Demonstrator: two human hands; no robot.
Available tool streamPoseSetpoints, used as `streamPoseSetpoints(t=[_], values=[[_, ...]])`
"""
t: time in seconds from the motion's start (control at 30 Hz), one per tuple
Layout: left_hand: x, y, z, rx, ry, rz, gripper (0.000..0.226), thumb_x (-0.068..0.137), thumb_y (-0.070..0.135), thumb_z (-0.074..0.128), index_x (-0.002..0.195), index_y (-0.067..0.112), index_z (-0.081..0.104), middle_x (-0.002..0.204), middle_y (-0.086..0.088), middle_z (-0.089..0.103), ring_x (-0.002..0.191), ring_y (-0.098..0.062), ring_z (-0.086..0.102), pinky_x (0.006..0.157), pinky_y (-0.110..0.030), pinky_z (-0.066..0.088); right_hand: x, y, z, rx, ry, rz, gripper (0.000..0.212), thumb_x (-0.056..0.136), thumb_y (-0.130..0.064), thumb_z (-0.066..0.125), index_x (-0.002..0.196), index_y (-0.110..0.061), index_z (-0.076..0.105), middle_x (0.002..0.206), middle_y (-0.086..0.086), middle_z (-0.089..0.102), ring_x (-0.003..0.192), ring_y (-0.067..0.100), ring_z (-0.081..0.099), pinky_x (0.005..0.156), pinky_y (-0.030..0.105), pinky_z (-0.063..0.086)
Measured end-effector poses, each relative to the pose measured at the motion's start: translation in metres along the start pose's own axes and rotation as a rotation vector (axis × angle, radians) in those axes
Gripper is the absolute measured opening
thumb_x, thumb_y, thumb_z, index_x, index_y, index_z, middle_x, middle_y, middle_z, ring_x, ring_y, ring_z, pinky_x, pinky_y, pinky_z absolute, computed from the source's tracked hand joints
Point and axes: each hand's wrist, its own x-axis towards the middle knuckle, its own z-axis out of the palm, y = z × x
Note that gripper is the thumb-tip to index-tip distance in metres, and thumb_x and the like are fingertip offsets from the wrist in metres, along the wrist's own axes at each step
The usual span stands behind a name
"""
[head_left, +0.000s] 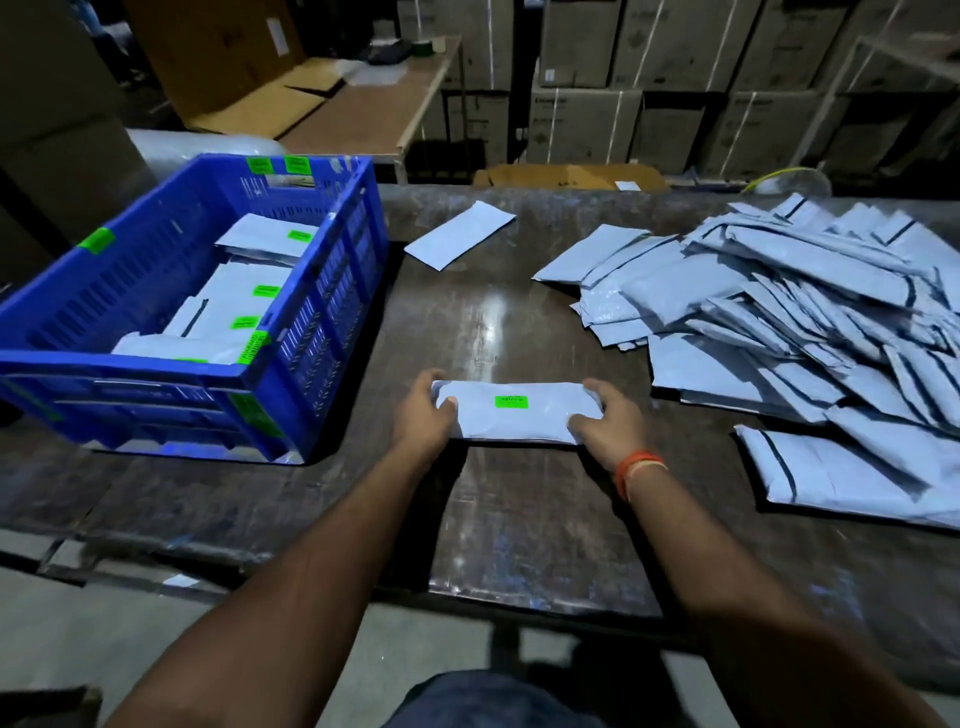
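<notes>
Both hands gripping a labelled parcel on the worktop

The left hand (423, 410) and right hand (605, 421) are clasping the flat grey plastic mailer (511, 415), fingers curled around its ends; its green label's (511, 400) print is unreadable.

Dim, bluish light fills the scene; 1 overhead glare patch shines on the dark counter (493, 317). Background cartons (675, 62) sink into soft, murky shadow, and wide-angle distortion bends the frame edges.
</notes>
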Motion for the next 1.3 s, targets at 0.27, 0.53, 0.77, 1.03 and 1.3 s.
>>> streamPoseSetpoints(t=[0.27, 0.53, 0.77, 1.03, 1.3], values=[[0.025, 0.045, -0.035, -0.369, -0.001, -0.030, 0.014, 0.098, 0.008, 0.057, 0.100, 0.017, 0.068, 0.092, -0.005, 0.063, 0.067, -0.016, 0.051, 0.053, -0.024, 0.040, 0.012, -0.048, -0.032, 0.605, -0.245, 0.146, 0.021, 0.089, -0.009, 0.069, 0.104, -0.021, 0.074, 0.087, -0.001, 0.067, 0.075, 0.012, 0.057, 0.063, 0.026, 0.043], [0.052, 0.088, -0.105, -0.490, -0.085, -0.086, 0.020, 0.100, 0.007, 0.056, 0.115, 0.015, 0.067, 0.106, -0.009, 0.067, 0.079, -0.020, 0.062, 0.057, -0.027, 0.056, 0.024, -0.130, -0.039, 0.651, -0.303, -0.021, 0.024, 0.088, -0.005, 0.070, 0.109, -0.016, 0.074, 0.093, 0.003, 0.070, 0.079, 0.017, 0.060, 0.059, 0.026, 0.052], [0.092, 0.101, -0.177, -0.529, -0.060, -0.021, 0.019, 0.098, 0.007, 0.061, 0.106, 0.020, 0.071, 0.094, -0.009, 0.068, 0.072, -0.020, 0.061, 0.063, -0.030, 0.052, 0.032, -0.219, -0.021, 0.525, -0.244, -0.141, 0.026, 0.089, -0.007, 0.069, 0.114, -0.013, 0.073, 0.080, 0.005, 0.056, 0.064, 0.011, 0.050, 0.057, 0.022, 0.049], [0.174, 0.067, -0.313, -0.469, -0.072, 0.010, 0.025, 0.101, 0.007, 0.057, 0.119, 0.018, 0.068, 0.059, 0.005, 0.060, 0.044, -0.008, 0.046, 0.054, -0.018, 0.041, 0.039, -0.331, 0.091, 0.454, -0.168, -0.230, 0.023, 0.086, -0.003, 0.072, 0.108, -0.012, 0.074, 0.081, 0.004, 0.064, 0.058, 0.010, 0.054, 0.053, 0.019, 0.045], [0.260, -0.001, -0.382, -0.220, 0.039, 0.011, 0.031, 0.096, -0.011, 0.051, 0.117, 0.003, 0.068, 0.072, -0.009, 0.058, 0.058, -0.018, 0.047, 0.043, -0.015, 0.040, 0.070, -0.404, 0.225, 0.092, -0.051, -0.279, 0.030, 0.080, 0.005, 0.067, 0.101, -0.014, 0.075, 0.101, 0.007, 0.073, 0.080, 0.020, 0.066, 0.080, 0.033, 0.058]])
